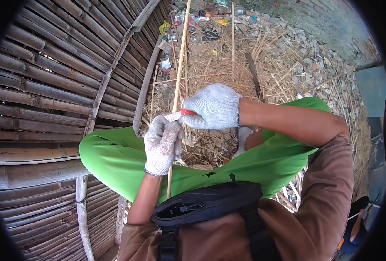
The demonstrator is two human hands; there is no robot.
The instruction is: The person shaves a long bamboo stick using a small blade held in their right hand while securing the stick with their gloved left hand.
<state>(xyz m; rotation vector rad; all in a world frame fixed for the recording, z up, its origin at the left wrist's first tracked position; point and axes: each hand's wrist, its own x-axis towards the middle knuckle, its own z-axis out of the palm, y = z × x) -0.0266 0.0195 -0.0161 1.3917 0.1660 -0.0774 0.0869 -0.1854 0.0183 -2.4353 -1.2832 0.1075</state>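
Observation:
A long pale bamboo strip (181, 56) runs from the top of the view down toward my lap. My left hand (161, 141), in a dirty white knit glove, is closed around its lower part. My right hand (214, 106), gloved in cleaner white knit, grips a knife (187, 112) by its red handle. The short light blade points left and lies against the strip, just above my left fingers. Exactly how deep the edge sits cannot be seen. The strip's lower end passes under my left wrist.
A bamboo slat wall (49, 87) stands close on my left. Straw, shavings and litter (262, 52) cover the ground ahead, with a dark flat stick (253, 74) among them. A black bag (208, 202) rests at my waist. Part of another person (356, 228) shows at lower right.

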